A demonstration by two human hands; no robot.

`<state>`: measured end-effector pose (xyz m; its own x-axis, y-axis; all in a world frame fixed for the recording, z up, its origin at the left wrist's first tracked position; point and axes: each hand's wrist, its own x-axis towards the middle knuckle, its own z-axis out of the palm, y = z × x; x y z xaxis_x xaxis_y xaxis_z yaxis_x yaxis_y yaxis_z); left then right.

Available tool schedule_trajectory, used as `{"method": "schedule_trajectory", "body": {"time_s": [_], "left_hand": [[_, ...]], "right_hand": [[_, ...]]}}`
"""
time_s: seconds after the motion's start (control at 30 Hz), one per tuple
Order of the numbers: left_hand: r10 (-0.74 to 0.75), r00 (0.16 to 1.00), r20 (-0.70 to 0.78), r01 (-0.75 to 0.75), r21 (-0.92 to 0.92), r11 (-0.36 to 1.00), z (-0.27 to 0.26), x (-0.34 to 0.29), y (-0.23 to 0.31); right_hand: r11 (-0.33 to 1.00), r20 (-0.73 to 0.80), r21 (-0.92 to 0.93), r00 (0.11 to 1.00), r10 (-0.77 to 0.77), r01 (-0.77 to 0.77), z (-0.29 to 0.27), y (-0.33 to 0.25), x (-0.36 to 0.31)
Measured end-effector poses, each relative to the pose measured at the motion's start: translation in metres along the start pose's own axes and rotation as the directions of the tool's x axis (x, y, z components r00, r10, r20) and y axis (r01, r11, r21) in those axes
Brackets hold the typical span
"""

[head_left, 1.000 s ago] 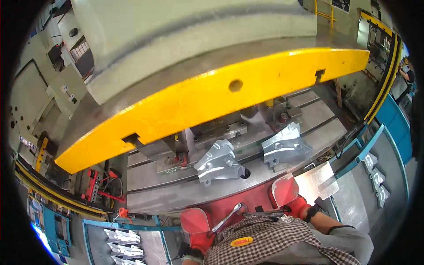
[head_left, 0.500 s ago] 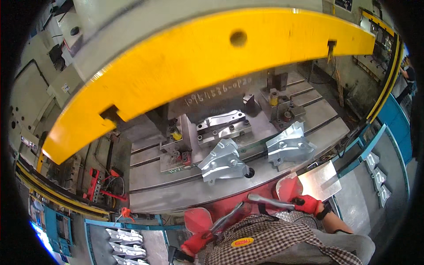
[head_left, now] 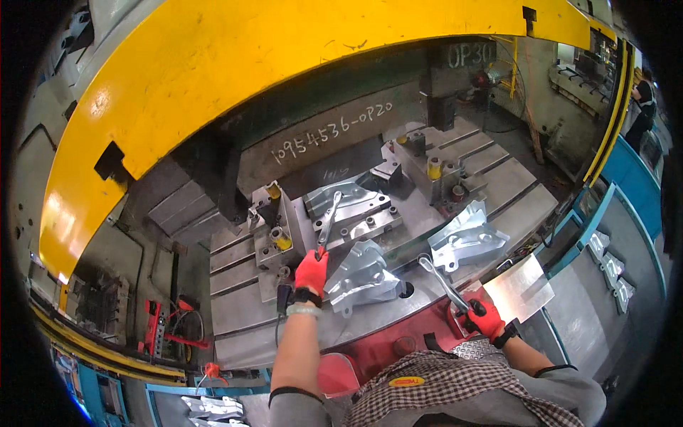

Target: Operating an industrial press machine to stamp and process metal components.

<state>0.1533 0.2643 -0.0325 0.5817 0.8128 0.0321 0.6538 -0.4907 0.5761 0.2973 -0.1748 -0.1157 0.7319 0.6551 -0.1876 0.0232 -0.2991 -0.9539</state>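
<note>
while the left hand point(head_left: 311, 273) is lying far out over the gray press bed point(head_left: 249, 325), its grip is wrapping round a thin silver tool point(head_left: 329, 222). white handwriting point(head_left: 333, 133) is showing on a dark block point(head_left: 334, 154) at the back, and more is showing near the top right. a yellow patch point(head_left: 407, 381) with tiny red letters is sitting on the checked apron point(head_left: 455, 384).

the big yellow beam point(head_left: 284, 64) is running off the top edge, and silver pieces point(head_left: 213, 408) at the bottom left are getting cut off too. the thin silver tool is crossing over a shiny metal shape point(head_left: 359, 204); i am not able to tell if they are touching.

the left arm is pointing almost straight ahead. the right hand point(head_left: 486, 318) is resting closer to the body, its elbow bending, and its grip is squeezing the second tool point(head_left: 442, 282). one bent part point(head_left: 364, 276) is lying just beside the left hand, and another bent part point(head_left: 467, 240) is lying beyond the second tool.
</note>
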Motion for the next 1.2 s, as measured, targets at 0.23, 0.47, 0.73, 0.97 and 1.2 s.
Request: {"method": "schedule_trajectory", "body": {"time_s": [0.23, 0.47, 0.73, 0.97, 1.2], "left_hand": [[-0.105, 0.994, -0.006, 0.105, 0.021, 0.994, 0.003, 0.012, 0.010], [-0.001, 0.999, -0.038, -0.009, -0.273, 0.962, -0.013, -0.051, 0.012], [-0.061, 0.997, 0.035, 0.070, -0.358, 0.931, -0.024, -0.210, -0.034], [-0.100, 0.991, 0.092, 0.123, -0.297, 0.947, 0.003, -0.251, -0.065], [0.172, 0.922, 0.348, 0.102, -0.644, 0.758, 0.002, -0.268, -0.061]], "right_hand": [[0.984, -0.075, -0.167, 0.995, -0.070, 0.057, 0.003, 0.023, 0.011], [0.922, -0.063, -0.384, 0.996, -0.070, 0.040, 0.002, -0.005, 0.002], [0.968, -0.018, -0.231, 0.995, 0.098, -0.100, 0.000, -0.011, 0.001], [0.993, -0.019, -0.115, 1.000, -0.010, 0.007, -0.005, -0.010, 0.000], [0.905, 0.032, 0.391, 0.985, 0.168, -0.167, -0.029, -0.017, -0.033]]}}
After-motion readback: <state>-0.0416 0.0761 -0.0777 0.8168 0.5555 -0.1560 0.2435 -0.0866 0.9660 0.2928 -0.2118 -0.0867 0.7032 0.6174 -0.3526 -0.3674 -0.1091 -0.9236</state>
